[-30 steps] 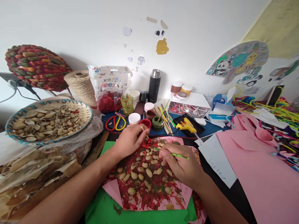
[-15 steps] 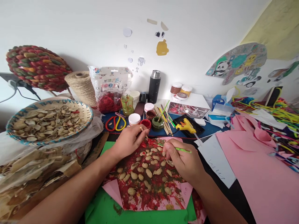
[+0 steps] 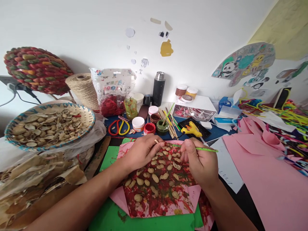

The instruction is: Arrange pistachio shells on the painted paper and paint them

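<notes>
My left hand point(image 3: 144, 150) is closed in a pinch over the far edge of a paint-stained pink sheet point(image 3: 154, 211). The pale tip of a thin wooden stick point(image 3: 156, 141) pokes out between its fingers; the rest is hidden. On the right, my right hand point(image 3: 199, 158) grips a green paintbrush point(image 3: 207, 149) whose handle points right, its bristles hard to make out near the left fingers. Several peanuts point(image 3: 155, 178) lie spread over the sheet between both hands. Just beyond the left hand stand an open jar of red paint point(image 3: 149, 128) and a jar of green paint point(image 3: 162, 127).
Yellow-handled scissors point(image 3: 124, 127), a white jar point(image 3: 138, 124) and a yellow glue gun point(image 3: 192, 129) lie behind the sheet. A basket of shells point(image 3: 50, 126) stands left, pink paper point(image 3: 262, 173) right. A black flask point(image 3: 158, 89) stands near the wall.
My left hand has moved right and down, uncovering the red paint jar. My right hand has shifted right with the paintbrush. The stained sheet sits slightly farther right.
</notes>
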The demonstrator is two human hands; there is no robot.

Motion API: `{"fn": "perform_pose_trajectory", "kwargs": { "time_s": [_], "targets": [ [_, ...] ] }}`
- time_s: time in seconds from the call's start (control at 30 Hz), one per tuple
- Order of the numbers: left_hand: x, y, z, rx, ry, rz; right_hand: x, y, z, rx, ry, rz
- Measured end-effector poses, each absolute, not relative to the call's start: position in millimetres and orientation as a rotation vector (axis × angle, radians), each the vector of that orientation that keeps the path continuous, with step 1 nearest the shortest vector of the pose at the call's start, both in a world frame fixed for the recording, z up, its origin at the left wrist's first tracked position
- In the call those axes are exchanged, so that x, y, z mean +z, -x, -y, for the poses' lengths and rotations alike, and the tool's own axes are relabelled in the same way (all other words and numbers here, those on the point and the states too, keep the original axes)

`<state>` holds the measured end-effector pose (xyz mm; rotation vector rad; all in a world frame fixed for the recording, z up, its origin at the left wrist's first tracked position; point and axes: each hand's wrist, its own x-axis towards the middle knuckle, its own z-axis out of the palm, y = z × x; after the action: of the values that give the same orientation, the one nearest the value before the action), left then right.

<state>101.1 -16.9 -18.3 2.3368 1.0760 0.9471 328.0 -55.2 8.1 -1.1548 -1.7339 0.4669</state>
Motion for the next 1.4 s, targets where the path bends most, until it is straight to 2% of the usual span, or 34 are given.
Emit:
{"fn": "perform_pose_trajectory", "kwargs": {
  "time_s": [0.4,0.97,1.4],
  "targets": [
    [-20.1,-94.1,12.0,1.032,-2.302,-1.125,10.9,-331.1,49.5,0.324,1.289,1.831],
    [-25.4,-94.6,8.9,1.012,-2.369,-1.124,11.6,-324.0,54.1,0.503,1.217,1.874],
    [-25.0,-94.3,9.6,0.997,-2.387,-1.119,13.3,-322.4,54.4,0.388,1.238,1.939]
  ]
}}
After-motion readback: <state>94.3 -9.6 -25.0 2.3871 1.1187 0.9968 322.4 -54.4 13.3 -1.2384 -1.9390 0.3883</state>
